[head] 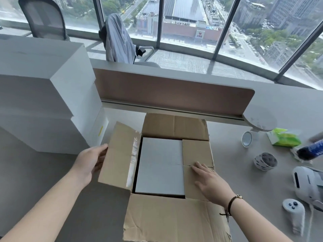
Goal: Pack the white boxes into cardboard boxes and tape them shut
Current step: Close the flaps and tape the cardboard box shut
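A cardboard box [174,217] stands on the desk in front of me with a white box [160,165] lying inside it. My left hand [90,163] grips the outer edge of the raised left flap [118,156], which carries old clear tape. My right hand [209,182] lies flat, fingers spread, on the right flap [195,151], which is folded down over the box. The far flap and the near flap stand open. A stack of large white boxes [43,95] rises at the left.
Right of the box lie a clear tape roll [246,139], a black-and-white tape roll [265,161], a green tissue pack [284,137], a blue bottle [312,150], a white headset [307,186] and a controller [294,213]. A brown divider panel [171,89] runs behind.
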Action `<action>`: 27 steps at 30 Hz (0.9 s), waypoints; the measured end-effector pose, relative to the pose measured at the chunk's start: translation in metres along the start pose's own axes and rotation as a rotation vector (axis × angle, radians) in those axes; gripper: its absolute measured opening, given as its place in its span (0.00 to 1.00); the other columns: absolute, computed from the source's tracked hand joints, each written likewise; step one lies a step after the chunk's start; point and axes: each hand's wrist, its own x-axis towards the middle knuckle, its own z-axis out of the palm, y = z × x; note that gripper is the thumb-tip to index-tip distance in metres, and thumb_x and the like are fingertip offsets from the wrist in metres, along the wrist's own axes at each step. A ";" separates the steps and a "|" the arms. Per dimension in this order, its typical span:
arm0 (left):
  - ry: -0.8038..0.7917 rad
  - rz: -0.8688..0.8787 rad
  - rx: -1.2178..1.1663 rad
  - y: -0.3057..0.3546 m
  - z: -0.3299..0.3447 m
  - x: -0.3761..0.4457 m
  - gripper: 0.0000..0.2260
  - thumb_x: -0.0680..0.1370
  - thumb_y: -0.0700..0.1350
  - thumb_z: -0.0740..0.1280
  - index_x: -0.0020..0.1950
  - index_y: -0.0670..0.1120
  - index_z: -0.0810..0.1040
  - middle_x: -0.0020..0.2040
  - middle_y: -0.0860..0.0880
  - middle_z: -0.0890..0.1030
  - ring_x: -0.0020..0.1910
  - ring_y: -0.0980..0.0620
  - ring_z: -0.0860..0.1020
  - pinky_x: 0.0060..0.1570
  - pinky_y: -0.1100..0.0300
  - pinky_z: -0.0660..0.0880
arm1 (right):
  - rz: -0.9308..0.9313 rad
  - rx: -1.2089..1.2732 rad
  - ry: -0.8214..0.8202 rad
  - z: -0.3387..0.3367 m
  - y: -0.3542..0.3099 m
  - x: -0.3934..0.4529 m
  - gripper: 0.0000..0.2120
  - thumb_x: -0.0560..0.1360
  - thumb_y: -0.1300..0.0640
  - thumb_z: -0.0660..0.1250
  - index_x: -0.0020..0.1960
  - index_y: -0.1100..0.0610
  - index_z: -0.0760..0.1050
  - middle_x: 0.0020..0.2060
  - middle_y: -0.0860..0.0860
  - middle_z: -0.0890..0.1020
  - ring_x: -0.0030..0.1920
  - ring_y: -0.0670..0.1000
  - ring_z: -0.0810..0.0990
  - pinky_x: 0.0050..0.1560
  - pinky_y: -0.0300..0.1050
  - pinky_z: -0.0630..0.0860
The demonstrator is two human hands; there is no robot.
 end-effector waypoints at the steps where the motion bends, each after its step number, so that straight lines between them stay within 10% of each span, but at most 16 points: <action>1: -0.044 0.035 -0.003 0.009 0.008 -0.010 0.13 0.83 0.50 0.63 0.53 0.43 0.83 0.49 0.47 0.86 0.40 0.49 0.82 0.44 0.54 0.74 | 0.001 -0.005 0.005 0.001 0.000 0.000 0.29 0.83 0.49 0.60 0.81 0.42 0.54 0.80 0.36 0.51 0.81 0.43 0.49 0.78 0.38 0.47; 6: -0.342 0.240 0.353 0.010 0.066 -0.032 0.16 0.86 0.52 0.57 0.63 0.52 0.82 0.60 0.58 0.84 0.62 0.59 0.80 0.67 0.55 0.72 | -0.005 -0.007 0.025 0.003 -0.001 -0.002 0.29 0.83 0.50 0.59 0.82 0.44 0.54 0.81 0.39 0.51 0.81 0.44 0.49 0.78 0.38 0.44; 13: -0.386 0.416 1.335 -0.055 0.107 -0.013 0.25 0.86 0.55 0.51 0.83 0.52 0.54 0.83 0.58 0.51 0.82 0.56 0.47 0.80 0.54 0.48 | -0.019 -0.052 0.034 0.007 0.007 -0.006 0.29 0.83 0.46 0.56 0.82 0.44 0.51 0.81 0.39 0.50 0.81 0.43 0.48 0.80 0.43 0.43; 20: -0.329 0.458 1.381 -0.071 0.106 -0.011 0.25 0.86 0.48 0.51 0.83 0.54 0.51 0.82 0.60 0.50 0.81 0.58 0.45 0.79 0.57 0.49 | -0.012 -0.043 0.035 0.012 0.011 -0.013 0.29 0.83 0.46 0.55 0.82 0.43 0.50 0.81 0.39 0.49 0.81 0.44 0.46 0.81 0.47 0.44; 27: -0.333 0.454 1.186 -0.071 0.089 -0.013 0.27 0.84 0.38 0.52 0.81 0.58 0.59 0.79 0.65 0.57 0.80 0.62 0.50 0.76 0.61 0.53 | -0.063 0.013 0.126 0.005 0.032 -0.033 0.36 0.78 0.68 0.52 0.82 0.43 0.51 0.81 0.40 0.55 0.81 0.45 0.48 0.79 0.41 0.43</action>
